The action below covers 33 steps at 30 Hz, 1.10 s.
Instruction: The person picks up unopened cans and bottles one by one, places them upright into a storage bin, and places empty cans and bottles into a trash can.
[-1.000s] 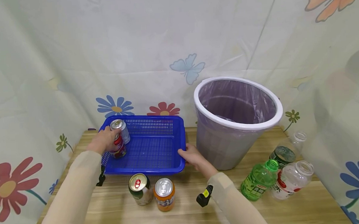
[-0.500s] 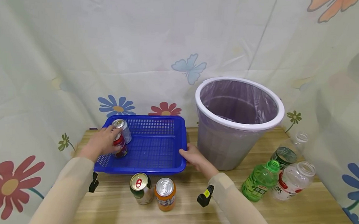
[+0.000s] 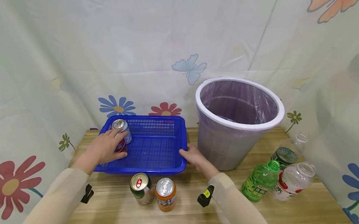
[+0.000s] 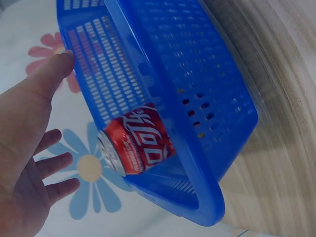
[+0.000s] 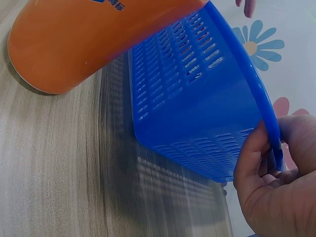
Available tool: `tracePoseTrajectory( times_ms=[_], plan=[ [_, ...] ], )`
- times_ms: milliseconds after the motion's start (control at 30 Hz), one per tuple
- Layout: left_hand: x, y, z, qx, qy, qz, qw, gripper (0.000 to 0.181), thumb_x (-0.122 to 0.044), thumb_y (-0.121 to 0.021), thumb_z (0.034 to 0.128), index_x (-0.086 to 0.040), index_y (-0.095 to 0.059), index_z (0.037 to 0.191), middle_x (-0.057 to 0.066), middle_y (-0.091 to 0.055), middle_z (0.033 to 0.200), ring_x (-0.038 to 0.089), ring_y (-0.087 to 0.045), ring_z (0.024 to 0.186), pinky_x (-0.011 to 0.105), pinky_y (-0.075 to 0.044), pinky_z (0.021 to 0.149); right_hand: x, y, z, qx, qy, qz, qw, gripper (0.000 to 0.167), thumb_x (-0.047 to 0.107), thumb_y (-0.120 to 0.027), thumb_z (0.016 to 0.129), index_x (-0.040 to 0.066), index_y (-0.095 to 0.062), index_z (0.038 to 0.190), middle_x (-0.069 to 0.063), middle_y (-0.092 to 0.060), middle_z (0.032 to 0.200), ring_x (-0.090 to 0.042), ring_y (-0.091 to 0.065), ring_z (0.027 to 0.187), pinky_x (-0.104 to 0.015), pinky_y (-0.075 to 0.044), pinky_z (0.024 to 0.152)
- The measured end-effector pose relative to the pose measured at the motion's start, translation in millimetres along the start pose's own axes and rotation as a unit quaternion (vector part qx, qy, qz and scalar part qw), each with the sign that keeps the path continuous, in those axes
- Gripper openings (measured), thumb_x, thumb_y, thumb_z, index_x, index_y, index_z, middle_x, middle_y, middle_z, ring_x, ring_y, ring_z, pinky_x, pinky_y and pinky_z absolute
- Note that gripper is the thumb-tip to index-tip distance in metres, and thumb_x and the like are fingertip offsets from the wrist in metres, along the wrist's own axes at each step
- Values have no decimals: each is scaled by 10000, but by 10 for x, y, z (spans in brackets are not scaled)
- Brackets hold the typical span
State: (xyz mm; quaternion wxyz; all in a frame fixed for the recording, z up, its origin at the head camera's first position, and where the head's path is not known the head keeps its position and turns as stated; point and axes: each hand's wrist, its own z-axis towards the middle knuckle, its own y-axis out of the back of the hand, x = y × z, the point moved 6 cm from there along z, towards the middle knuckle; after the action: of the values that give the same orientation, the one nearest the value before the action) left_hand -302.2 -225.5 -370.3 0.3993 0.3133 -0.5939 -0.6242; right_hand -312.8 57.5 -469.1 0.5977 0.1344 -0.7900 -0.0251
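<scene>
A blue plastic basket [image 3: 153, 169] has two cans standing at its left end. One is a red cola can [image 4: 140, 140], the other a silver can [image 3: 120, 124] behind it. My left hand [image 3: 105, 148] hovers over the basket's left rim by the red can, hiding part of it; the left wrist view shows the fingers spread and apart from the can. On the right, my right hand [image 3: 195, 156] grips the basket's rim, thumb and fingers [image 5: 249, 170] on either side of it. In front stand a green-and-gold can [image 3: 142, 191] and an orange can [image 3: 165, 195].
A tall bin [image 3: 224, 150] with a white rim and a plastic liner stands right of the basket. Several bottles stand at the far right: a green one [image 3: 259, 182], a clear one with a red-and-white label [image 3: 293, 182] and another clear one [image 3: 285, 153]. Floral cloth hangs behind.
My left hand has let go of the red can; its fingers have spread and it has drawn slightly back toward me. The right hand stays on the rim.
</scene>
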Motion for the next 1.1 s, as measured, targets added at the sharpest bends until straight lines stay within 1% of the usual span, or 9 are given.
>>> tracePoseTrajectory(
  times_ms=[133,267,400,500,733,833,1100],
  plan=[
    [-110,75,-53,-82,-193,4,9998,785,-497,-671,767,-106,-393,1388,198,-355,1421,429,-387,1247,587,-349,980,2,-4,2,33,-23,33,10000,332,138,-481,849,-52,-480,1122,-264,-592,1056,-358,-648,875,-390,-564,667],
    [-242,141,-104,-215,-463,45,9987,817,-518,-669,760,-107,-376,1401,182,-338,1440,385,-342,1296,562,-314,1026,8,-3,1,67,-24,26,10000,334,140,-479,856,-51,-477,1130,-257,-594,1056,-357,-647,879,-389,-565,667],
    [-378,170,-163,-252,-619,11,9978,854,-558,-648,759,-129,-332,1427,161,-303,1467,363,-288,1334,557,-281,1051,17,-2,-5,81,-27,44,10000,329,139,-479,862,-50,-478,1130,-246,-598,1046,-352,-649,875,-384,-564,665],
    [-466,169,-210,-292,-682,-22,9972,870,-577,-639,755,-151,-308,1438,143,-278,1483,366,-276,1339,567,-281,1045,16,0,-9,64,-45,50,10000,321,137,-481,862,-48,-481,1124,-238,-601,1037,-345,-650,869,-380,-564,664],
    [-625,169,-301,-592,-926,-125,9939,887,-577,-670,718,-143,-348,1421,137,-307,1471,365,-309,1323,548,-299,1043,-6,-1,-3,61,-50,31,10000,322,137,-480,863,-50,-479,1126,-241,-599,1037,-345,-650,867,-382,-564,663],
    [-684,145,-333,-597,-985,-196,9931,892,-579,-674,712,-157,-343,1425,129,-307,1473,364,-318,1320,539,-311,1041,-8,-2,4,78,-36,56,9999,329,141,-480,866,-49,-474,1135,-249,-596,1050,-349,-650,871,-383,-565,662],
    [-846,56,-425,-430,-1100,-390,9922,931,-651,-645,694,-182,-328,1434,93,-295,1485,348,-319,1326,539,-319,1036,-6,-4,6,93,-15,131,9999,336,139,-484,857,-53,-466,1133,-269,-589,1066,-363,-649,878,-387,-566,657]
  ],
)
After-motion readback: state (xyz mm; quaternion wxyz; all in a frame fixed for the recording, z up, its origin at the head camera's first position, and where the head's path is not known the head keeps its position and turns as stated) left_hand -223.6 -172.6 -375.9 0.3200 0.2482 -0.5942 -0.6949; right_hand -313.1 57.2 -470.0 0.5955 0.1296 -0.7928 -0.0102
